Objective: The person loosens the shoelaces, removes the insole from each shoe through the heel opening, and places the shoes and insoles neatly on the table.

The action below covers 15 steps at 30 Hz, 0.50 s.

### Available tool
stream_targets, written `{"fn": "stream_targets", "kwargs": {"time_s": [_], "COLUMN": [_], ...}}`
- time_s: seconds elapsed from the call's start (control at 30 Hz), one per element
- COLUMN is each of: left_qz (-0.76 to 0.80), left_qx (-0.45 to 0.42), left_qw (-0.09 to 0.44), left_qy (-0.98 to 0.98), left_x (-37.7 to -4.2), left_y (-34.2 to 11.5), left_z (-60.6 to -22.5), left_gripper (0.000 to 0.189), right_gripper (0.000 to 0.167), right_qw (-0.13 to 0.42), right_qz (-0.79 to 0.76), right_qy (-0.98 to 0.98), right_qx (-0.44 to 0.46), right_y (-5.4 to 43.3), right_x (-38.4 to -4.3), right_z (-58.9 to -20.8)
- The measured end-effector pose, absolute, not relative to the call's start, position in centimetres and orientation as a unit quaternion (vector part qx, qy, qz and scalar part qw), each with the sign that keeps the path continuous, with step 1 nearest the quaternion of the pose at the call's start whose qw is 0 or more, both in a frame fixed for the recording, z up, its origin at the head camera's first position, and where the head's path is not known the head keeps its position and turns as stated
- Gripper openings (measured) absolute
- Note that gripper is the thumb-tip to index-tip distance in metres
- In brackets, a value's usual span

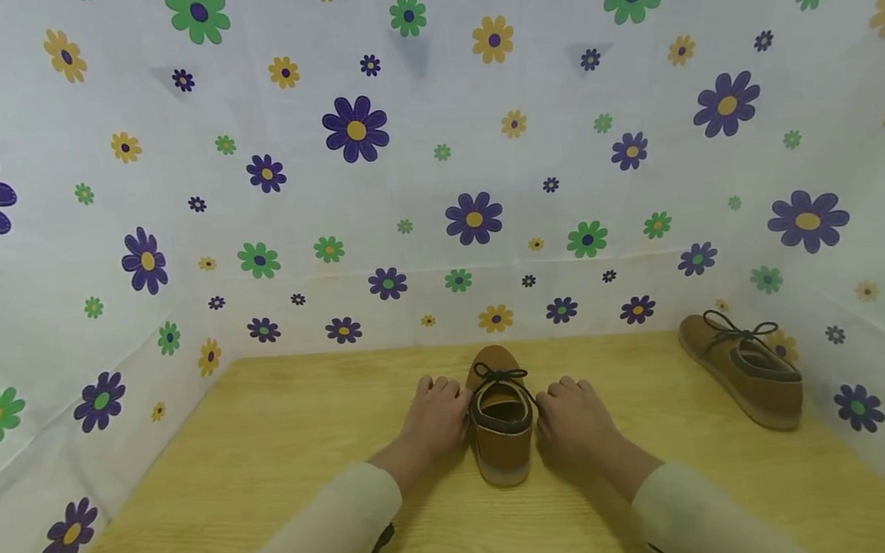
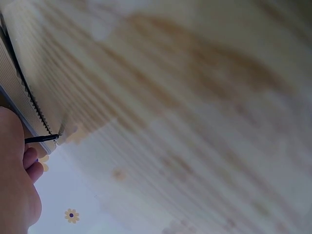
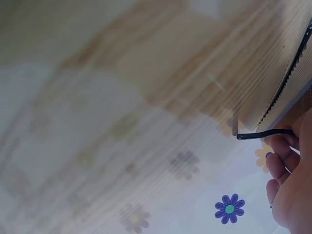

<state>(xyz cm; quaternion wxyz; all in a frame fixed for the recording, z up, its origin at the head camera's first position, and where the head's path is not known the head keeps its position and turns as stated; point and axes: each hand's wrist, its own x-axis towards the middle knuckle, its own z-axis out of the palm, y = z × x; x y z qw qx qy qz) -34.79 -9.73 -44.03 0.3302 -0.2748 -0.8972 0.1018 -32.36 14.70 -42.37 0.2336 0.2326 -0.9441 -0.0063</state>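
A brown shoe (image 1: 506,457) with a dark collar stands at the middle of the table, toe pointing away. Its dark shoelace (image 1: 500,374) forms a bow over the tongue. Against the shoe's left side, my left hand (image 1: 438,414) has curled fingers and pinches one lace end (image 2: 41,139), whose tip pokes out in the left wrist view. My right hand (image 1: 573,416), on the opposite side, pinches the other lace end (image 3: 263,134); a strand runs from the bow toward it. Fingertips are partly hidden by the hands themselves in the head view.
A matching brown shoe (image 1: 748,369), its laces tied in a bow, stands at the right rear of the wooden table (image 1: 308,425). White flower-printed cloth (image 1: 407,178) walls the back and both sides.
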Motion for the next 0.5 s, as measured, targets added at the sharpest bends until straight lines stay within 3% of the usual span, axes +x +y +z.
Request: {"fn": "stream_targets", "kwargs": {"time_s": [0.5], "left_qz": [0.108], "left_qx": [-0.265], "left_qw": [0.276], "left_qy": [-0.918], "left_x": [-34.65], "left_y": [-9.79], "left_z": [-44.02], "left_gripper": [0.018], "right_gripper": [0.017], "right_qw": [0.211], "right_qz": [-0.016], "right_qy": [-0.951], "right_qx": [0.225], "right_y": [14.57], "right_x": [-32.37], "right_z": [-42.43]}}
